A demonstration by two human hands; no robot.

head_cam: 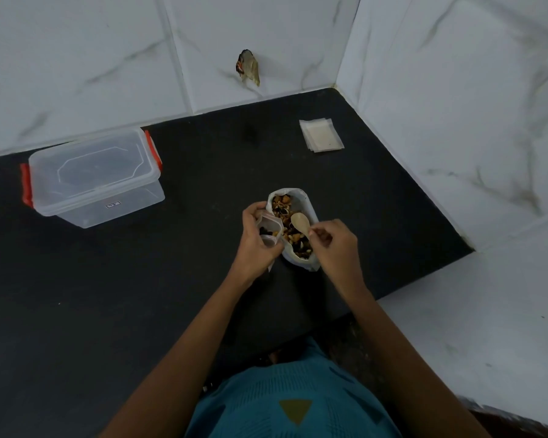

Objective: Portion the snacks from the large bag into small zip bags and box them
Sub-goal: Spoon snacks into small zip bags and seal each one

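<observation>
Right hand (332,245) is pinching a wooden spoon (300,223), bowl sitting over the snacks in the open large bag (304,200). Left hand (257,245) is gripping a small zip bag (268,230) with a few pieces inside, its mouth touching the large bag's left side. Both are sitting mid-right on the black desk (108,295). A lidded clear box (95,178) with red clips is standing well apart to the left; a stack of empty zip bags (321,135) is lying near the back right wall.

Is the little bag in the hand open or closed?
Open. The left hand holds the little bag with its mouth spread wide, and snacks show inside.
</observation>
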